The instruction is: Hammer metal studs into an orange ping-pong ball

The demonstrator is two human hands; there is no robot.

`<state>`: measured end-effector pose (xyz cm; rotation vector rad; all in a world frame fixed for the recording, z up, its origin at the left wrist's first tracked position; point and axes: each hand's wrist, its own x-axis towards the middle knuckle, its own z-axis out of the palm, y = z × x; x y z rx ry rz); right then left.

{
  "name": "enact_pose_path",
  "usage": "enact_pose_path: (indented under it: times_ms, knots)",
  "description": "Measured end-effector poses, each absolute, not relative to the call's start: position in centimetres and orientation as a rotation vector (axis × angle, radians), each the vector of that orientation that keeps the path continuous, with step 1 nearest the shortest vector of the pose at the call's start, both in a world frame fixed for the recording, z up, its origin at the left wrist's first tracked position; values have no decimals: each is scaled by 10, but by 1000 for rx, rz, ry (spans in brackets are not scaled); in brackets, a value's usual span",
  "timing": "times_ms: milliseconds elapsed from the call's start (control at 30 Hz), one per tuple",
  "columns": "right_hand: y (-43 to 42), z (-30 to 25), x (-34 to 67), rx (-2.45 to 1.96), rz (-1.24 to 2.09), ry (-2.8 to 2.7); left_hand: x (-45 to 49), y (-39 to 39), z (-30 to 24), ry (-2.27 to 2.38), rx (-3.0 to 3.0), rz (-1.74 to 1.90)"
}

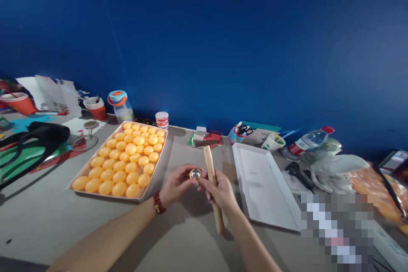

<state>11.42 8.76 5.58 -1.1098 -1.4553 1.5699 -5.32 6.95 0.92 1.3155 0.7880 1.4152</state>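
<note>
My left hand (177, 185) is curled around a small round orange piece with a shiny metal part (195, 174), held just above the grey table (47, 221). My right hand (219, 191) grips the wooden handle of a hammer (211, 170), and its fingertips also touch the small piece. The hammer's dark metal head (207, 142) points away from me. Left of my hands sits a white tray (159, 165) filled with several rows of orange egg-shaped capsules (127, 157).
An empty white tray (264, 187) lies to the right. Cups, a jar, scissors in a cup (237, 134), a water bottle (310, 140) and white gloves line the blue wall. A black bag (38, 136) lies at the left. A blurred patch covers the lower right.
</note>
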Motion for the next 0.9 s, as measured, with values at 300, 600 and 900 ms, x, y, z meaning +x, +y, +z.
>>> enact_pose_path:
  times_ms: [300,600,900]
  knots:
    - [90,55,119,-1038,1693,-1421,-55,69,10,842,1332,1401]
    - [92,53,120,-976,1808,-1364,-55,68,9,832,1311,1411]
    - [91,55,118,-1022,1770,-1351,-56,69,10,863,1358,1417]
